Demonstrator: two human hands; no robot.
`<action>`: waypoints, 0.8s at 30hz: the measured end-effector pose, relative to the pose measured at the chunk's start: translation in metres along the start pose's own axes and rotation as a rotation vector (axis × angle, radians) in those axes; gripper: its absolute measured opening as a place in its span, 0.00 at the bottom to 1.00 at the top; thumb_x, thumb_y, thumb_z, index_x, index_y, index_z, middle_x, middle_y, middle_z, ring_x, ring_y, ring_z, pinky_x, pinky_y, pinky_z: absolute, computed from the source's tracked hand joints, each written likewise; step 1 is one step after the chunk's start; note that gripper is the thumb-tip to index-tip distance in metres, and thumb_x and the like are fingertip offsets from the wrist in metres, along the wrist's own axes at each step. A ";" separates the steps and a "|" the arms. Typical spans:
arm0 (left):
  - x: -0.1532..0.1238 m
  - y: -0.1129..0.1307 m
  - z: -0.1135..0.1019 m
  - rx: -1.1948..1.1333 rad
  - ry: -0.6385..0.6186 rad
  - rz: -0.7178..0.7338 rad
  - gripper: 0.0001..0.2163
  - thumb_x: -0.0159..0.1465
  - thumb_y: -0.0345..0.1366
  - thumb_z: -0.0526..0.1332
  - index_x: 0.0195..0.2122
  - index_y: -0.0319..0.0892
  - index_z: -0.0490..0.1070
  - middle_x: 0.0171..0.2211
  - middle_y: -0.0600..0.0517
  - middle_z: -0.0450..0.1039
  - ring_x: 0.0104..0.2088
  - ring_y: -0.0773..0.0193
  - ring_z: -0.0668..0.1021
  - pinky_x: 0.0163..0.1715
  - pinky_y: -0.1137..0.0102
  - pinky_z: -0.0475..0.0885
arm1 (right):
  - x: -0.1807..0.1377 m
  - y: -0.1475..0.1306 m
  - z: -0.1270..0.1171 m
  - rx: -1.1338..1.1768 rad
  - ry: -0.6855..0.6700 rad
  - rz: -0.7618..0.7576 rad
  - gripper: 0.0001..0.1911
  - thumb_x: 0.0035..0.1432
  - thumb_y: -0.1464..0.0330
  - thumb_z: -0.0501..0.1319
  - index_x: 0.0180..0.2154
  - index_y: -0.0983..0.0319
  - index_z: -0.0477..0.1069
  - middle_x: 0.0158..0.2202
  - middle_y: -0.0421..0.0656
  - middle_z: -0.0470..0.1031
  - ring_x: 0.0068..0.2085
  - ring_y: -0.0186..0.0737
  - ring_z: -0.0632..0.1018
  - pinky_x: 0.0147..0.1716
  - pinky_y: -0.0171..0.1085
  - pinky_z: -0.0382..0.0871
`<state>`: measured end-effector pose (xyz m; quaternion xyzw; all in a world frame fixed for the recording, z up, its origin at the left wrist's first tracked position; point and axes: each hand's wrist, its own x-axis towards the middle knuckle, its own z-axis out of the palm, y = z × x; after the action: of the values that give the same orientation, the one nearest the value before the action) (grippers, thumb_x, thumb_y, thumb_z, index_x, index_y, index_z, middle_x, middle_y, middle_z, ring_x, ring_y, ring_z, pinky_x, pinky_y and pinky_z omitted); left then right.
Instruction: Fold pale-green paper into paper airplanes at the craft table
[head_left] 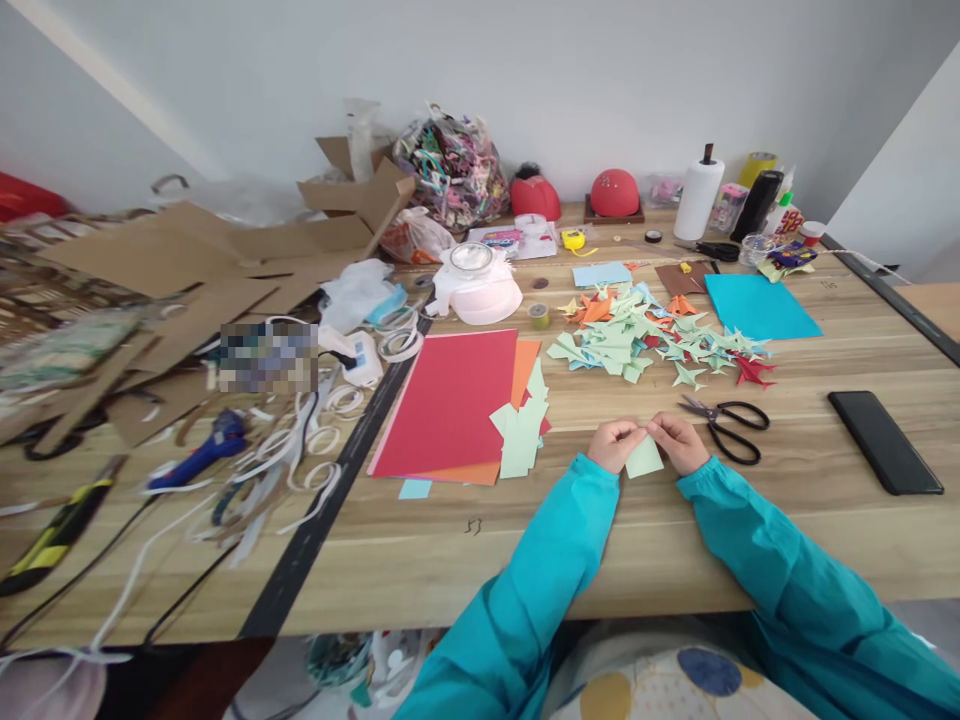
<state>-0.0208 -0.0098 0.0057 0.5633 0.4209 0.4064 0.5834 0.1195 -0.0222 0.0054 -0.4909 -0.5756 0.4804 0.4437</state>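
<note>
My left hand (613, 444) and my right hand (681, 442) meet over the wooden table (600, 540), both pinching a small pale green paper piece (643, 458) between their fingers. Teal sleeves cover both arms. Black scissors (726, 420) lie just right of my right hand. A stack of pale green paper squares (521, 430) rests left of my left hand, on red and orange sheets (450, 400). Beyond my hands lies a pile of folded paper figures (645, 340), mostly green, some orange and red.
A black phone (883, 441) lies at the right. A blue sheet (759, 306) sits behind it. Cardboard pieces (187, 260), tape rolls (330, 440) and a blue glue gun (199, 455) crowd the left. A paper towel roll (697, 198), bottles and red domes line the back.
</note>
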 end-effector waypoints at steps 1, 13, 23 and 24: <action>0.000 0.000 0.000 -0.014 -0.011 -0.016 0.16 0.51 0.45 0.60 0.16 0.37 0.63 0.17 0.57 0.57 0.22 0.71 0.60 0.23 0.73 0.55 | 0.000 0.000 0.000 -0.004 0.005 -0.002 0.23 0.49 0.47 0.57 0.21 0.61 0.61 0.14 0.34 0.58 0.17 0.29 0.60 0.14 0.30 0.54; -0.002 0.004 0.002 -0.042 -0.039 -0.049 0.12 0.50 0.44 0.59 0.20 0.39 0.65 0.20 0.55 0.61 0.25 0.69 0.64 0.26 0.72 0.58 | 0.001 0.004 -0.002 -0.005 -0.044 0.011 0.26 0.49 0.49 0.57 0.16 0.62 0.56 0.14 0.34 0.54 0.18 0.27 0.57 0.16 0.31 0.50; 0.001 0.005 -0.002 -0.054 0.016 -0.081 0.09 0.48 0.38 0.57 0.16 0.39 0.62 0.16 0.57 0.57 0.22 0.71 0.61 0.24 0.73 0.56 | 0.001 0.006 0.000 0.062 0.050 0.041 0.23 0.46 0.49 0.60 0.19 0.62 0.64 0.16 0.36 0.60 0.19 0.29 0.60 0.17 0.31 0.54; 0.000 0.005 -0.002 -0.062 0.023 -0.086 0.08 0.47 0.37 0.57 0.16 0.39 0.62 0.15 0.58 0.57 0.21 0.71 0.61 0.23 0.73 0.56 | 0.002 0.007 0.000 0.069 0.061 0.047 0.23 0.46 0.49 0.60 0.19 0.63 0.65 0.16 0.36 0.61 0.19 0.29 0.61 0.17 0.31 0.54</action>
<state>-0.0224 -0.0086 0.0109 0.5215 0.4387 0.4003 0.6126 0.1201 -0.0201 -0.0011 -0.5030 -0.5334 0.4950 0.4663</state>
